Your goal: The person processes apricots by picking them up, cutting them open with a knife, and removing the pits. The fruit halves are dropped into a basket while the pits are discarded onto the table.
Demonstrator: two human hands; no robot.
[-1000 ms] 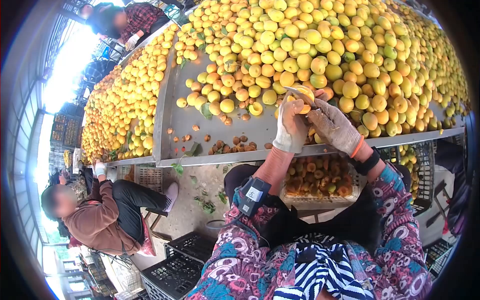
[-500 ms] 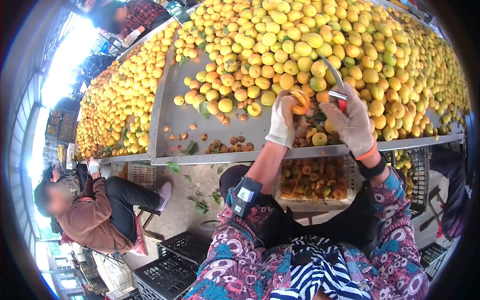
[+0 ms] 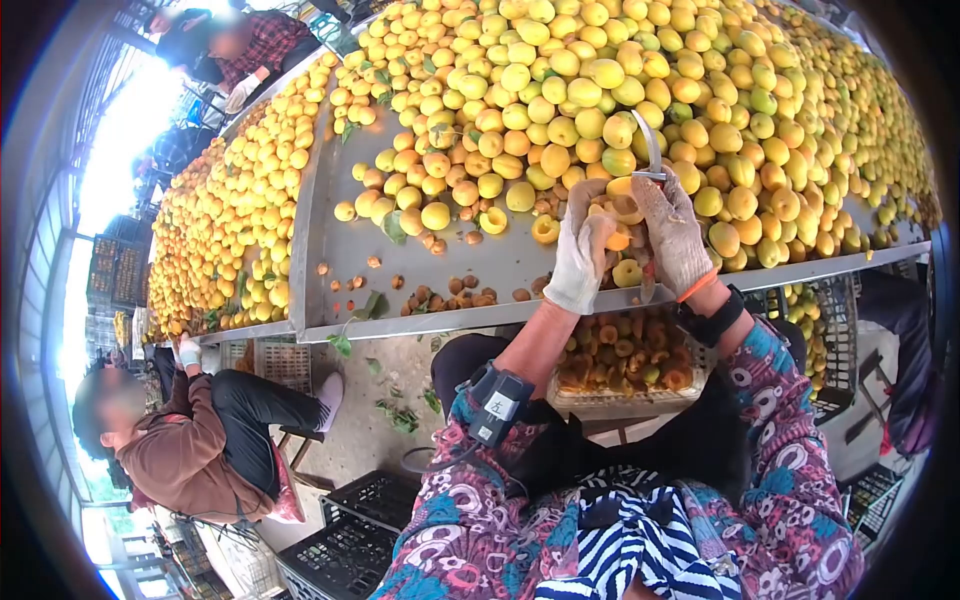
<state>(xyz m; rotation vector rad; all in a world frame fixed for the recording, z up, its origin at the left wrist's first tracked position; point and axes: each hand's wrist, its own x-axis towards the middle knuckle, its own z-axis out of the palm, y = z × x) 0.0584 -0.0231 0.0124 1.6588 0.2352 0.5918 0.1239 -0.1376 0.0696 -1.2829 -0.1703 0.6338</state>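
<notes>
My gloved left hand (image 3: 582,250) is closed around a cut apricot (image 3: 619,239) above the front edge of the metal table (image 3: 400,325). Right beside it, my gloved right hand (image 3: 672,235) grips a knife, its curved blade (image 3: 648,140) pointing up and away from me. The right fingers meet the apricot too, and the handle is mostly hidden in the palm. Whole apricots (image 3: 570,85) lie heaped behind both hands. A halved apricot (image 3: 545,229) rests left of my left hand, and brown pits (image 3: 455,295) are scattered nearer the edge.
Under the table edge, a crate holds apricot halves (image 3: 625,365). Black crates (image 3: 340,555) stand on the floor at lower left. A seated person in a brown top (image 3: 185,450) works at the left, and another in a checked shirt (image 3: 265,45) is across the table.
My hands have come together at the apricot, the right one moving left and down. The blade has swung more upright. The whole view has shifted slightly.
</notes>
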